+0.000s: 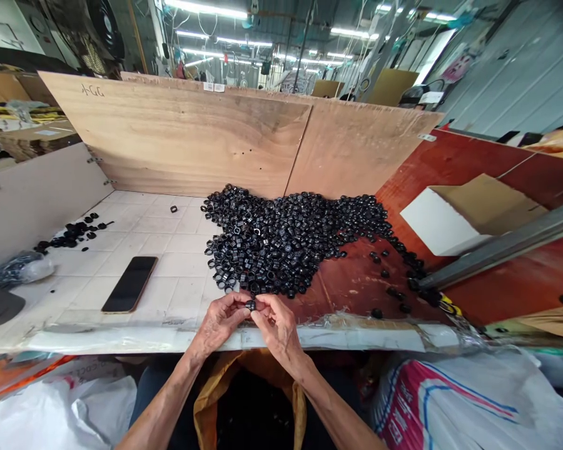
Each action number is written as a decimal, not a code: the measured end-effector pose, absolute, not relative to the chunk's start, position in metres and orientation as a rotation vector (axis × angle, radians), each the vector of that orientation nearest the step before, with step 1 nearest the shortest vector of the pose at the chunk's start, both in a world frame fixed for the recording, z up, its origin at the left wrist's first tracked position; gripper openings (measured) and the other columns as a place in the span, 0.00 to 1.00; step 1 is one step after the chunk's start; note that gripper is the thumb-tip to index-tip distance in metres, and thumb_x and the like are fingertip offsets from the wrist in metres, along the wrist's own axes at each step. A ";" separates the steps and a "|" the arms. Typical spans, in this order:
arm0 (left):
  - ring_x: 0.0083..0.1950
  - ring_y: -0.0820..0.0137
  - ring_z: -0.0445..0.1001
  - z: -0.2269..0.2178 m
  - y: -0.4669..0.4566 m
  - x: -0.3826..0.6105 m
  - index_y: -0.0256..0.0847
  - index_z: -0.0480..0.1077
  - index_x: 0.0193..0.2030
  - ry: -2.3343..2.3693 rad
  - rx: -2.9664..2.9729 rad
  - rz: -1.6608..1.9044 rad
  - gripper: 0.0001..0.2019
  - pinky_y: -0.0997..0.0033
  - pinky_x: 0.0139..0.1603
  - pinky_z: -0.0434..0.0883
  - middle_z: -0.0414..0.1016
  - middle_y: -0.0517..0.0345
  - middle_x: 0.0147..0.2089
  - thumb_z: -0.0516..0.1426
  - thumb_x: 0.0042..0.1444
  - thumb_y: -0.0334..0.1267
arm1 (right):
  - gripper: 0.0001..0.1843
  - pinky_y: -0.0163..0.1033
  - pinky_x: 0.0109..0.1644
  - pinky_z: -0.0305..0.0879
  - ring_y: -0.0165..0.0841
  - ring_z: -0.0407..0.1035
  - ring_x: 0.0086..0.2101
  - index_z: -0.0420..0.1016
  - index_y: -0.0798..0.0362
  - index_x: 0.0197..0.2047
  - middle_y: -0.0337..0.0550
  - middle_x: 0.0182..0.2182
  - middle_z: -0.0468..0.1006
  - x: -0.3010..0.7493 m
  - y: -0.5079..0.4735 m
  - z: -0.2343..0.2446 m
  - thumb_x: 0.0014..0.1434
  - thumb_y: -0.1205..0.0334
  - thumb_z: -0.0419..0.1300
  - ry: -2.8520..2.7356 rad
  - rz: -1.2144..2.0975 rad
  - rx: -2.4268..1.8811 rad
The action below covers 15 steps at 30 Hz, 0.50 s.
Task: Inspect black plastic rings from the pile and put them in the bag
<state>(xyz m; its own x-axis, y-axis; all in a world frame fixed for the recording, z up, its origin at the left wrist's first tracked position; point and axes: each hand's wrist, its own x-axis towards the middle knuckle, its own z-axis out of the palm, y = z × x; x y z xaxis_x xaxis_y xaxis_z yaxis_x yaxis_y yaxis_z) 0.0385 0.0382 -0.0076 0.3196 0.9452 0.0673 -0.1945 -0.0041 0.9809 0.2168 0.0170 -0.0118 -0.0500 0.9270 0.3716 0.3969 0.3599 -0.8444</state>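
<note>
My left hand point(219, 322) and my right hand point(276, 325) meet at the near edge of the table, fingertips pinched together on one small black ring point(250, 305). Just beyond them spreads a large pile of the same black rings point(286, 237), reaching back to the plywood wall. Both hands are closed around the single ring, held a little above the table edge.
A dark phone point(130, 284) lies on the white tiled surface point(169, 250) to the left. A small cluster of black rings point(72, 232) sits far left, near a plastic bag point(21, 269). A cardboard box point(469, 215) stands right. Sacks point(473, 400) and an open bag point(253, 406) lie below the table.
</note>
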 end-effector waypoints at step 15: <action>0.47 0.63 0.79 0.026 -0.009 0.021 0.47 0.74 0.53 0.852 2.130 0.720 0.13 0.65 0.50 0.73 0.80 0.53 0.47 0.54 0.67 0.31 | 0.18 0.31 0.18 0.41 0.23 0.47 0.15 0.64 0.50 0.22 0.32 0.16 0.63 0.225 -0.016 0.012 0.55 0.51 0.62 -1.092 1.848 -1.368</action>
